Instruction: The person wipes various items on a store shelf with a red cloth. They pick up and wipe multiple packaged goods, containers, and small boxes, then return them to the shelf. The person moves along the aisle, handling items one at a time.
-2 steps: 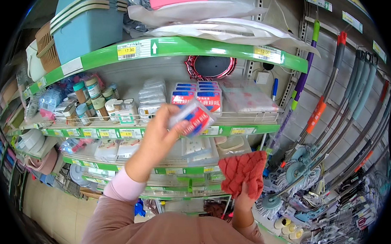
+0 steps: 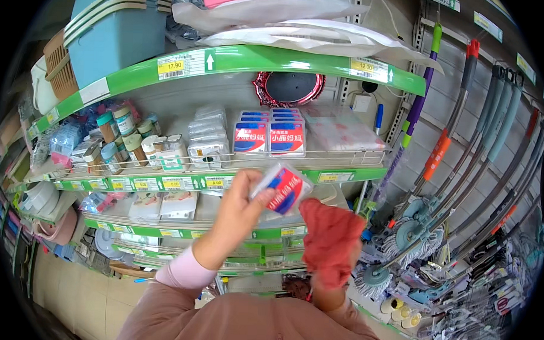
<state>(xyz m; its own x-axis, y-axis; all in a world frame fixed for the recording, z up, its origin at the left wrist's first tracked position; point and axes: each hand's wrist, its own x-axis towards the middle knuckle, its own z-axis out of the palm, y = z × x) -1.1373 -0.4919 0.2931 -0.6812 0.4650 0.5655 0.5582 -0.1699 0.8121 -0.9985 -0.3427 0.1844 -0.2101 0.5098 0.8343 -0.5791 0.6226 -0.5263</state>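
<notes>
Left hand (image 2: pixel 245 199) pinches a clear box (image 2: pixel 283 188) near one end, presumably leaving its face mostly exposed; right hand (image 2: pixel 327 292) holds a bunched red cloth (image 2: pixel 331 237).

We are in a shop.
We see yellow price tags (image 2: pixel 172 67) along the green shelf edge (image 2: pixel 258 58) at twelve o'clock, stacked blue bins (image 2: pixel 112 41) at ten, mops (image 2: pixel 408 233) hanging around three.

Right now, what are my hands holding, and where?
Your left hand holds a clear box by its left edge; your right hand holds red cloth, exact grip hidden.
</notes>
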